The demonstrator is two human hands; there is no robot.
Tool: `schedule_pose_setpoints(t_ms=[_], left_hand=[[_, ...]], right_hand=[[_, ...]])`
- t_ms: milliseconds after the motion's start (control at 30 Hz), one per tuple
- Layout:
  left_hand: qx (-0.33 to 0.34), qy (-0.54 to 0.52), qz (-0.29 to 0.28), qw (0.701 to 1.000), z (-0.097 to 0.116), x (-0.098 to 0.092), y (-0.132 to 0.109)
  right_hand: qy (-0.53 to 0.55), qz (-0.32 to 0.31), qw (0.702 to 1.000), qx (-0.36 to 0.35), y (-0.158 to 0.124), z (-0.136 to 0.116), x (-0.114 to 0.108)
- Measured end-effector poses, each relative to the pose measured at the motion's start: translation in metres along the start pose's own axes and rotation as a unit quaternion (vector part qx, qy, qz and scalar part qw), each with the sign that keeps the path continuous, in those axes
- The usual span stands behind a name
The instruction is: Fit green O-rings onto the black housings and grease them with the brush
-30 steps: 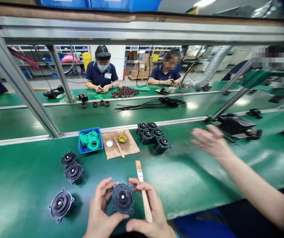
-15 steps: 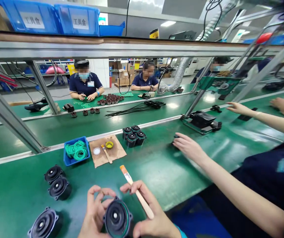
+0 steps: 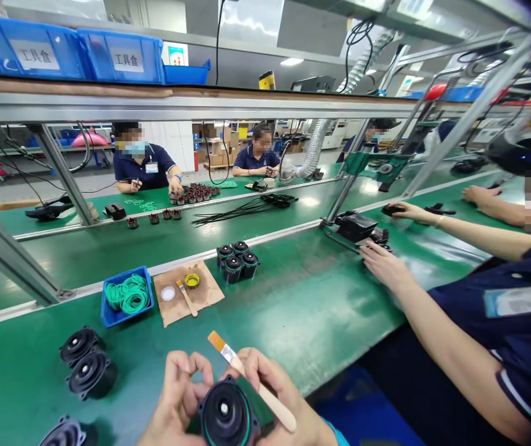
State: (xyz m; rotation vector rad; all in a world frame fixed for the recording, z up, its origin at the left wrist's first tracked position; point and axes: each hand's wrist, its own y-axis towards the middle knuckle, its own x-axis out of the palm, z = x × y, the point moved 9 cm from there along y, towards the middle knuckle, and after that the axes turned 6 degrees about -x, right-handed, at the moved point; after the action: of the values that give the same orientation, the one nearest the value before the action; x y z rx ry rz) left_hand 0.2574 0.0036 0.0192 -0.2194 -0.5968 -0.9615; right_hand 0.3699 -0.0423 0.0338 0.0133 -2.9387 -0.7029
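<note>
At the bottom of the head view, my left hand (image 3: 175, 399) grips a round black housing (image 3: 223, 428) from its left side, thumb and forefinger curled near its rim. A green rubber ring lies around the housing's top, showing on both its left and right. My right hand (image 3: 280, 387) steadies the housing's right side and also holds a flat paintbrush (image 3: 272, 406). The brush's orange bristles point up and left, away from the housing. More black housings (image 3: 91, 373) stand on the left of the bench, one cut off by the bottom edge.
A blue bin of green rubber rings (image 3: 129, 294) sits beside stained cardboard (image 3: 166, 313) bearing a second brush (image 3: 186, 298) and a yellow cap (image 3: 192, 281). Several ringed housings (image 3: 233, 267) are grouped beyond. A co-worker's arms (image 3: 432, 322) reach in from the right; a metal post (image 3: 340, 198) rises there.
My view has swung slightly right. Both hands still hold the housing, and more of the green ring shows on its left. The neighbouring co-worker's near hand has moved right to the black device.
</note>
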Motion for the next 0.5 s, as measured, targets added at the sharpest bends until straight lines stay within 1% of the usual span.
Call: schedule_pose_setpoints(t_ms=[100,167,233,300,333,367,400,433,467,500], left_hand=[[0.016,0.016,-0.008,1.0,0.002,0.007,0.005],[0.011,0.024,0.0,1.0,-0.003,0.006,0.01],[0.015,0.049,0.026,0.998,-0.008,0.0,0.015],[0.039,0.109,0.074,0.99,-0.01,-0.011,0.019],[0.052,0.15,0.104,0.982,-0.01,-0.017,0.019],[0.062,0.192,0.132,0.971,-0.009,-0.024,0.018],[0.067,0.234,0.151,0.958,-0.009,-0.028,0.016],[0.068,0.275,0.158,0.946,-0.008,-0.031,0.012],[0.069,0.317,0.154,0.933,-0.007,-0.032,0.008],[0.072,0.362,0.142,0.919,-0.006,-0.032,0.002]], right_hand=[[-0.002,0.019,1.0,-0.017,0.001,-0.002,-0.006],[0.002,0.026,0.999,-0.019,0.002,-0.002,-0.006],[0.018,0.033,0.999,-0.02,0.001,-0.001,-0.008],[0.027,0.056,0.998,-0.027,0.002,0.0,-0.018],[0.019,0.079,0.996,-0.034,0.003,0.002,-0.028],[0.001,0.111,0.993,-0.045,0.004,0.003,-0.044],[-0.03,0.15,0.986,-0.058,0.007,0.005,-0.064],[-0.072,0.196,0.975,-0.075,0.009,0.007,-0.089],[-0.124,0.245,0.957,-0.094,0.013,0.007,-0.116],[-0.186,0.292,0.931,-0.114,0.016,0.006,-0.145]])
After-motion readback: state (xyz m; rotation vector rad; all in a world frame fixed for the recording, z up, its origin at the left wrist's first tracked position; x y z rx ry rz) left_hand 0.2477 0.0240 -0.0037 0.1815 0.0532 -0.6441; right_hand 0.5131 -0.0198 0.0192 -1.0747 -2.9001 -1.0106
